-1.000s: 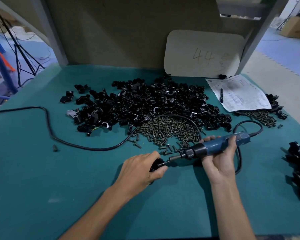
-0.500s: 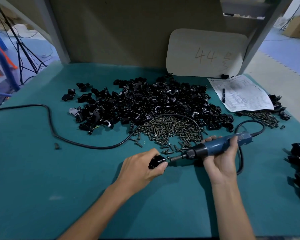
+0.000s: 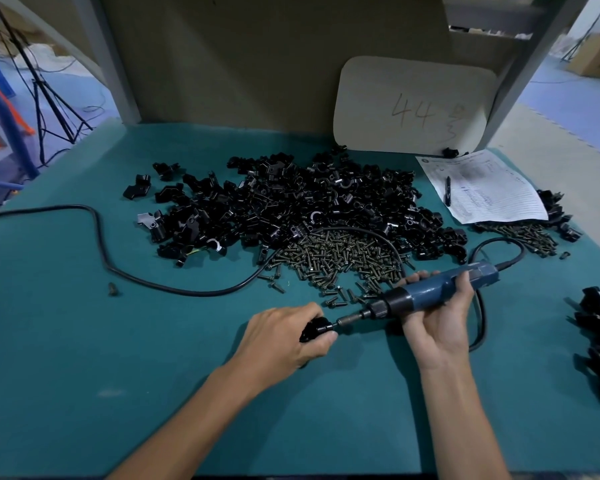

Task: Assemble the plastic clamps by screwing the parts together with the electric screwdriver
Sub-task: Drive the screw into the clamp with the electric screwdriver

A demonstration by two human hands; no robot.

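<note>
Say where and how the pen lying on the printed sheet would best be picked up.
Likely mid-barrel, pinched from above across its width. The pen lies flat on the paper sheet, its length running near to far, with bare paper on both sides, so fingers can close on it from left and right.

Single head-worn view, wide-angle. Looks forward and down from the near edge of the teal table [image 3: 84,375]. Left hand [image 3: 284,337] and right hand [image 3: 437,327] closest to the lens, low centre, forearms cut by the bottom edge. Parts pile [image 3: 291,202] mid-distance; backboard [image 3: 239,64] closes the far side. Floor [image 3: 568,109] visible beyond left and right, lines bowed.
</note>
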